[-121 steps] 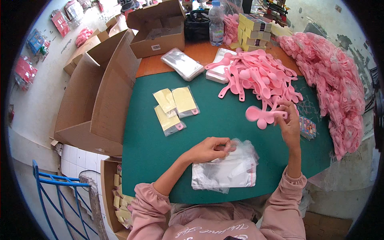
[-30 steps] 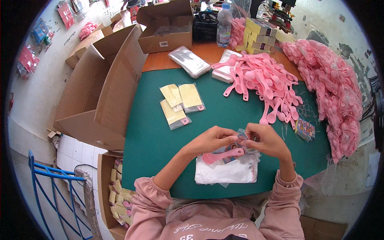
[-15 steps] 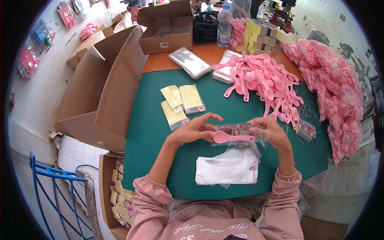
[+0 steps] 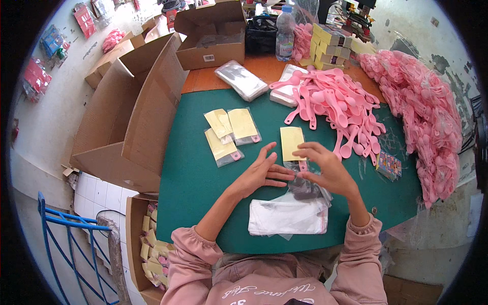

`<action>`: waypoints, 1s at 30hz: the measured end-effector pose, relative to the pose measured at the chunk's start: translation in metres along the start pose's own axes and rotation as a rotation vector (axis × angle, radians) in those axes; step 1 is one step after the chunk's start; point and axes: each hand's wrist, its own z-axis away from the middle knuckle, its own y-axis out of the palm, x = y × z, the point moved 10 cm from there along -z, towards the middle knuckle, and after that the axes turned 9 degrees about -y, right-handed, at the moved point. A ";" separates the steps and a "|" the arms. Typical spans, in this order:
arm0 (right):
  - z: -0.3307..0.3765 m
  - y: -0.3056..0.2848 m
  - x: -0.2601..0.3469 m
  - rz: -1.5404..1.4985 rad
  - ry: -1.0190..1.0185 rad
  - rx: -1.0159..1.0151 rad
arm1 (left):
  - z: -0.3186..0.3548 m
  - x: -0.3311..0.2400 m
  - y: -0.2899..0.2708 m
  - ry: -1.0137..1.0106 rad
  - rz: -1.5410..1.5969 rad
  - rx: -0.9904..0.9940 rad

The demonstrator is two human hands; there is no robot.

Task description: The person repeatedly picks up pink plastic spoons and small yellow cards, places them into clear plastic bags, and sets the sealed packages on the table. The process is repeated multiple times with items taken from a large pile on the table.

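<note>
A clear packet with a yellow card (image 4: 291, 145) lies yellow side up on the green tabletop (image 4: 198, 188), a pink spoon handle (image 4: 303, 165) showing at its lower end. Over its right edge hovers my right hand (image 4: 330, 170), thumb and fingers apart; whether a fingertip touches it I cannot tell. My left hand (image 4: 259, 175) is open just below and left of the packet, fingers stretched out and holding nothing. Below both hands sits a stack of clear plastic bags (image 4: 287, 216) with white showing through. Three similar yellow-card packets (image 4: 243, 124) lie farther left.
Loose pink spoons (image 4: 335, 99) are heaped at the back right, beside bagged pink spoons (image 4: 427, 117). Printed cards (image 4: 389, 166) lie at the right. Wrapped bag bundles (image 4: 241, 80), a water bottle (image 4: 284, 35) and cardboard boxes (image 4: 211, 53) stand behind. A box of finished-looking packets (image 4: 155, 254) is lower left.
Both hands held a clear packet with a printed card and pink spoon. It now lies yellow side up on the table, and the fingers of both hands have spread.
</note>
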 end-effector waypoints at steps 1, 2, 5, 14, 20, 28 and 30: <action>0.002 0.007 0.007 0.009 -0.066 0.060 | 0.002 -0.001 0.001 -0.001 0.001 0.003; 0.006 0.014 0.003 -0.012 -0.019 0.131 | 0.003 0.002 -0.001 -0.028 -0.056 -0.026; 0.013 0.032 0.002 0.026 0.014 0.250 | 0.006 0.008 -0.002 -0.058 -0.156 -0.062; 0.019 0.050 0.021 0.198 -0.096 0.195 | 0.009 0.008 0.000 -0.036 -0.228 -0.080; 0.020 0.052 0.019 0.244 -0.099 0.132 | 0.008 0.009 -0.001 0.003 -0.205 -0.097; 0.022 0.059 0.022 0.267 -0.164 0.112 | 0.003 0.012 -0.005 -0.014 -0.206 -0.141; 0.022 0.061 0.024 0.289 -0.184 0.110 | 0.001 0.013 -0.012 0.012 -0.257 -0.232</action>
